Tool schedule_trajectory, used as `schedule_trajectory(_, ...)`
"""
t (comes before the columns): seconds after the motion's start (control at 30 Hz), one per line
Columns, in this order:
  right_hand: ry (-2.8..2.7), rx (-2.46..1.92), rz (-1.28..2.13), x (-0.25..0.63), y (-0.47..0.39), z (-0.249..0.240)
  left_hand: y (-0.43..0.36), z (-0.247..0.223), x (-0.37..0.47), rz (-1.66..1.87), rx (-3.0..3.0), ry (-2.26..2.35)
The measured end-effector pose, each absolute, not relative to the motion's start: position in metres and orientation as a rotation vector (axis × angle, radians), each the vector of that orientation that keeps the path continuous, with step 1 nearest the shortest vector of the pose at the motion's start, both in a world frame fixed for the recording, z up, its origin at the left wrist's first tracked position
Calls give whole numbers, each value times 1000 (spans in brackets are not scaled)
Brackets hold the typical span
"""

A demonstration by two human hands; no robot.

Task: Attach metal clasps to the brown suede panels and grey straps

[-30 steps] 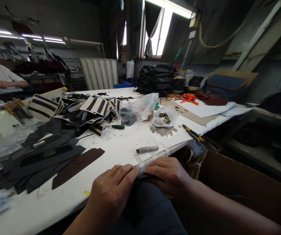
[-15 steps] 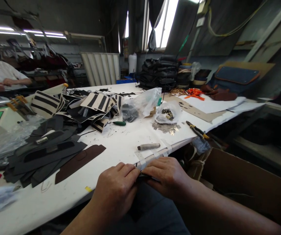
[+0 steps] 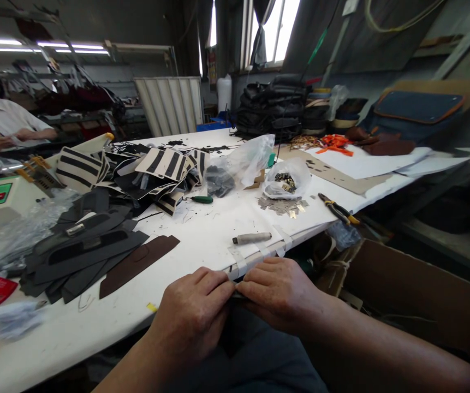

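Observation:
My left hand and my right hand meet at the near edge of the white table, thumbs almost touching. Both are closed, with fingers curled down over the edge. Whatever lies between or under the fingers is hidden from view. Just beyond them lies a grey, tape-wrapped handle-like piece with a dark tip. Strips of clear tape cross the table edge by my right hand. To the left of my hands lies a flat dark brown leather piece.
Dark grey cut pieces and striped pieces are heaped at left. A clear bag of metal fittings, small metal plates and pliers lie right. A cardboard box stands below right. A person works at far left.
The camera view has shifted slightly, moving the table contents within the picture. My hands stay together at the table edge, with nearly the same grip.

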State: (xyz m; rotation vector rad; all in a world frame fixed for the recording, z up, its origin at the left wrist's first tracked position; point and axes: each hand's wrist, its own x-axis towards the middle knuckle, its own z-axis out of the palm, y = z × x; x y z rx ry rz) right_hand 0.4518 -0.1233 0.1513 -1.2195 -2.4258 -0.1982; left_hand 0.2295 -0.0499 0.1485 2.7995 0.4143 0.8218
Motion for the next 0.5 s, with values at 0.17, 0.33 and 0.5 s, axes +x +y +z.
schedule_trajectory(0.17,-2405,-1204,-239,453,-121,151,-48,146,229,906,2756,411)
schedule_trajectory(0.33,-2427,-1172,-218,454,-119,152,-49,144,227,948,2735,405)
schedule_trajectory(0.5,-2469,-1207,-236,449,-117,152,-50,144,225,893,2725,436)
